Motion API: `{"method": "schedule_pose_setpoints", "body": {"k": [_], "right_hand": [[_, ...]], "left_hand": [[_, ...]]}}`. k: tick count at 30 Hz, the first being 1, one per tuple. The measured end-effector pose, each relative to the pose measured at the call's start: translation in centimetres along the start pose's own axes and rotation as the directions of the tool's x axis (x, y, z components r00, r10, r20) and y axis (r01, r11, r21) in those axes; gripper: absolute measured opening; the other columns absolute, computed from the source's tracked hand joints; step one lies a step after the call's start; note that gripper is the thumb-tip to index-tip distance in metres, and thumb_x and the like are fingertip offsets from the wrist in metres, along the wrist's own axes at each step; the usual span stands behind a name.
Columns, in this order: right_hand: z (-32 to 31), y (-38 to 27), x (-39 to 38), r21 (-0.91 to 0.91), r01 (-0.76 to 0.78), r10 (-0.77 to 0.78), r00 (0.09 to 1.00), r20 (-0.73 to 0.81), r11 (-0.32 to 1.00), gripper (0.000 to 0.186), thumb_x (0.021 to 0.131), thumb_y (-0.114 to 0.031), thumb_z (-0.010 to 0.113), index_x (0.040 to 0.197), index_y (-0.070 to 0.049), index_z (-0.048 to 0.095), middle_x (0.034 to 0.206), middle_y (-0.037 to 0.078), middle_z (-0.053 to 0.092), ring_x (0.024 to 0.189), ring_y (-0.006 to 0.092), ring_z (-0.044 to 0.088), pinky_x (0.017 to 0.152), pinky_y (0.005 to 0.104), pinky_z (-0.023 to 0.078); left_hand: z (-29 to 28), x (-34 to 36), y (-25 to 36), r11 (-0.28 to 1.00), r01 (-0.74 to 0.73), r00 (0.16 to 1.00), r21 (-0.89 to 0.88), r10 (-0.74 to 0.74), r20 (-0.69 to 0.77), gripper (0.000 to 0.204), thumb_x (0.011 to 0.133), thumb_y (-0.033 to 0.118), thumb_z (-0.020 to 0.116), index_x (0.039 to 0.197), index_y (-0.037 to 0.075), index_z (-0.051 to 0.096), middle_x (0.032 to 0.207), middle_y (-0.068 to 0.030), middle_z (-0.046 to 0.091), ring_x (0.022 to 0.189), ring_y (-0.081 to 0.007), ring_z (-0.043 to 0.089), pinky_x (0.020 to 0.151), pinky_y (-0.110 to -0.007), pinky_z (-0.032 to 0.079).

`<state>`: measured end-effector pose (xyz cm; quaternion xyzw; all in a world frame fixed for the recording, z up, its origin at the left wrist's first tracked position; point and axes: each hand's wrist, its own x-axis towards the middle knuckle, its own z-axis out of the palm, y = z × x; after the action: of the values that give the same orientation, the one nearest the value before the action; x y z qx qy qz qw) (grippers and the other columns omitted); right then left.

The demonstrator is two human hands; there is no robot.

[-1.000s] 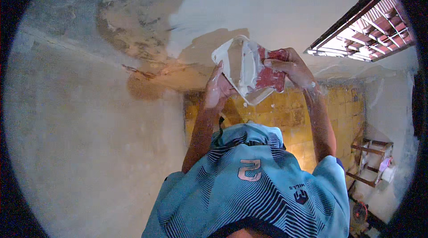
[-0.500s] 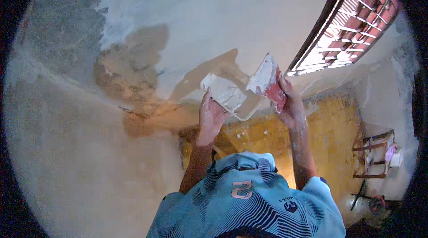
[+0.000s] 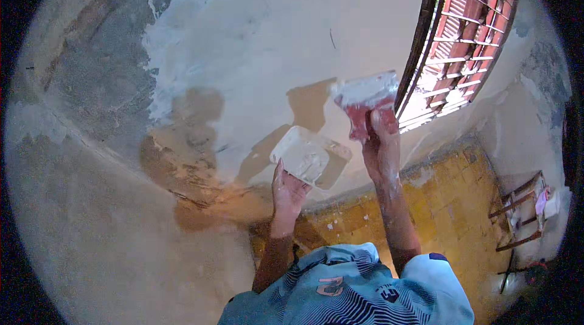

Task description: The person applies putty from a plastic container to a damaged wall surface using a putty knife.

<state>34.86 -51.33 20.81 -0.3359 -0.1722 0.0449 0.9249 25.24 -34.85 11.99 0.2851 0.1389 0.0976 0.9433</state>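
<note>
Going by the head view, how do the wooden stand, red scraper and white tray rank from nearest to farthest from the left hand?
1. White tray: nearest, held in the left hand.
2. Red scraper: up and to the right, in the right hand.
3. Wooden stand: farthest, near the view's right edge.

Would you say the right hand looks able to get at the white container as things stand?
Probably yes, at least with the red scraper that the right hand holds: no obstacle shows between it and the white container, which the left hand holds with its open side in view.
</note>
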Motion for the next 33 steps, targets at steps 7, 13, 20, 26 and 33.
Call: {"method": "schedule_pose_setpoints", "body": {"k": [7,13,20,26,33], "right_hand": [[1.6,1.8,8.3,-0.682,0.624,-0.637,0.712,0.295,0.381,0.019,0.089,-0.008,0.061,0.106,-0.002,0.066,0.097,0.012,0.069,0.094,0.0271,0.065,0.089,0.0335,0.049],[-1.7,5.9,11.9,-0.566,0.756,-0.363,0.452,0.815,-0.330,0.040,0.081,-0.013,0.066,0.121,-0.012,0.060,0.129,0.011,0.057,0.122,0.0338,0.051,0.103,0.0488,0.039],[-6.2,6.1,9.4,-0.650,0.679,-0.380,0.533,0.756,-0.341,0.044,0.078,-0.005,0.062,0.122,-0.011,0.062,0.131,0.008,0.057,0.128,0.0358,0.046,0.106,0.0552,0.032],[-1.7,2.9,12.1,-0.488,0.753,-0.367,0.344,0.864,-0.442,0.043,0.082,-0.022,0.060,0.125,-0.017,0.060,0.134,0.004,0.055,0.130,0.0355,0.043,0.104,0.0657,0.025],[-6.1,0.1,16.8,-0.294,0.641,-0.043,0.377,0.925,-0.709,0.043,0.084,-0.022,0.056,0.127,-0.024,0.059,0.140,-0.006,0.049,0.138,0.0287,0.033,0.106,0.0715,0.010]], "left_hand": [[-3.3,-1.3,0.9,0.995,-0.033,0.997,-0.095,0.039,0.059,0.052,0.099,0.040,0.036,0.142,0.009,0.036,0.141,-0.0126,0.045,0.127,-0.0327,0.046,0.107,-0.049,0.038],[-7.2,-1.8,0.3,0.994,-0.056,0.995,-0.094,0.063,0.071,0.056,0.096,0.045,0.043,0.141,0.013,0.037,0.141,-0.0111,0.046,0.127,-0.0294,0.047,0.103,-0.048,0.042],[-8.3,-2.5,1.4,0.992,-0.083,0.987,-0.095,0.095,0.132,0.060,0.095,0.046,0.040,0.143,0.012,0.032,0.138,-0.0118,0.047,0.125,-0.0306,0.049,0.083,-0.045,0.055],[-9.7,-2.7,1.9,0.985,-0.111,0.973,-0.134,0.135,0.186,0.057,0.096,0.045,0.037,0.142,0.012,0.034,0.138,-0.0119,0.047,0.120,-0.0292,0.052,0.072,-0.038,0.057],[-8.2,-3.4,2.0,0.978,-0.206,0.975,-0.016,0.204,-0.089,0.056,0.097,0.043,0.037,0.141,0.010,0.035,0.136,-0.0124,0.049,0.124,-0.0311,0.049,0.093,-0.047,0.051]]}}
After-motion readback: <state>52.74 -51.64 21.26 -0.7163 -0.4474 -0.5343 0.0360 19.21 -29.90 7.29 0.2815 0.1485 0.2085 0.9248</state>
